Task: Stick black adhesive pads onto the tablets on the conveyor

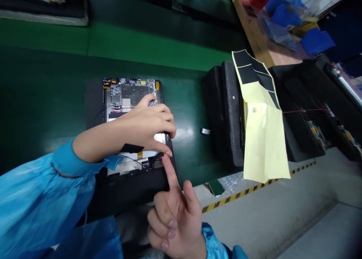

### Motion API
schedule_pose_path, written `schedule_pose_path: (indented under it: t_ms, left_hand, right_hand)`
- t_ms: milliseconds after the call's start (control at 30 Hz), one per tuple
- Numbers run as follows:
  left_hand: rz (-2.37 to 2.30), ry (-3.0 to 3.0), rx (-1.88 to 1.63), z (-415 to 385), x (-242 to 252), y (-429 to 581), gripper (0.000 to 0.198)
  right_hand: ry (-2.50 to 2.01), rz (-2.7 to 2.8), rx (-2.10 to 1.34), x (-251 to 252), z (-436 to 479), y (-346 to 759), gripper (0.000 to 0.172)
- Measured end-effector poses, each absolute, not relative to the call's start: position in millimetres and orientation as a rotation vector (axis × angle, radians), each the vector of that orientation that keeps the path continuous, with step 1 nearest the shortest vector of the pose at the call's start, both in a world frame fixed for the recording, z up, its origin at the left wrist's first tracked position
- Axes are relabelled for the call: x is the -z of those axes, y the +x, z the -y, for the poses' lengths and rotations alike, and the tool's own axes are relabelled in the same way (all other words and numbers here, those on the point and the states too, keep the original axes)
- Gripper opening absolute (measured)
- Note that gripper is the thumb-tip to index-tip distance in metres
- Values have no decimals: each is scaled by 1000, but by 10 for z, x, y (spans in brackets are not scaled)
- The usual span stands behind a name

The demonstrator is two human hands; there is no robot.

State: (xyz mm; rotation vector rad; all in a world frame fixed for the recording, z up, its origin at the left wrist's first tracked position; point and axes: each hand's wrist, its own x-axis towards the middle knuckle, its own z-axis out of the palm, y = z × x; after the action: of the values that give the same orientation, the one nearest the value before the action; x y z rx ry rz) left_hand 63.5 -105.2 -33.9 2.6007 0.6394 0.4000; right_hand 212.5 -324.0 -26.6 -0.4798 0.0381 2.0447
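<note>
An opened tablet (135, 91), its circuit board and silvery battery exposed, lies on a black pad (93, 89). Across its middle rests my left hand (154, 121), palm down and fingers spread, covering part of the inside. The left thumb tip is at the tablet's right edge. My right hand (179, 217) is palm up with the index finger stretched to that spot, its tip close to or touching the left thumb; the other fingers curl loosely around nothing visible. A black patch (131, 148) shows by my left wrist; I cannot tell what it sticks to.
Right of the tablet, a small metallic piece (205, 131) lies on the green mat (186, 157). Black foam trays (230, 112) stand beyond it, with a pale yellow sticker sheet (264, 134) draped over them. Blue bins (287, 17) sit at the upper right.
</note>
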Motion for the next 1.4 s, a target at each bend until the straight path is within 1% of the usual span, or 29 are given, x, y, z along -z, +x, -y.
schedule_pose_path:
  t_ms: [167,333,433,533,633,700,800,867,900,933,1000,1067,1100,1200,1400]
  left_hand:
    - [-621,2563,-449,1060,349,637,36]
    - [-601,2560,-475,1049,380,638,38]
    - [-593,2571,-537,1120,293,547,39]
    - [-780,2604,-752,1413,128,385,33]
    - [-1145,2545,-946,1925,24,267,15]
    - [-1322,2466,-967,2273,37,251,16]
    - [-1356,2480,-890,2600,128,283,30]
    - [-1332,2556,-876,2649,184,293,36]
    - [-1309,2598,-866,2634,204,285,36]
    - [-1278,2634,-853,2603,218,269,35]
    - [-1240,2652,-838,2523,233,215,33]
    - [-1220,2619,-842,2456,239,151,34]
    - [-1206,2606,-843,2433,241,122,35]
    - [-1120,2618,-809,2397,251,61,39]
    - [-1080,2533,-842,2335,265,57,36]
  right_hand:
    - [-487,-37,-2005,222,3259,2103,57]
    - [-532,-22,-1996,193,3268,2095,59]
    - [-484,27,-2008,185,3261,2094,58]
    - [-379,94,-1990,206,3234,2085,58]
    - [-271,141,-1992,225,3179,2087,62]
    - [-315,179,-1985,205,3136,2113,61]
    - [-671,431,-1776,129,3076,2209,57]
    - [-940,758,-1486,88,3023,2306,51]
    - [-1027,950,-1333,80,2985,2360,51]
    - [-1082,1147,-1198,82,2936,2414,55]
    - [-1110,1543,-999,111,2806,2518,72]
    - [-1060,1889,-865,154,2655,2602,87]
    - [-1036,2013,-805,176,2583,2636,90]
    - [-963,2188,-694,229,2441,2704,93]
    - [-985,2119,-585,296,2466,2746,78]
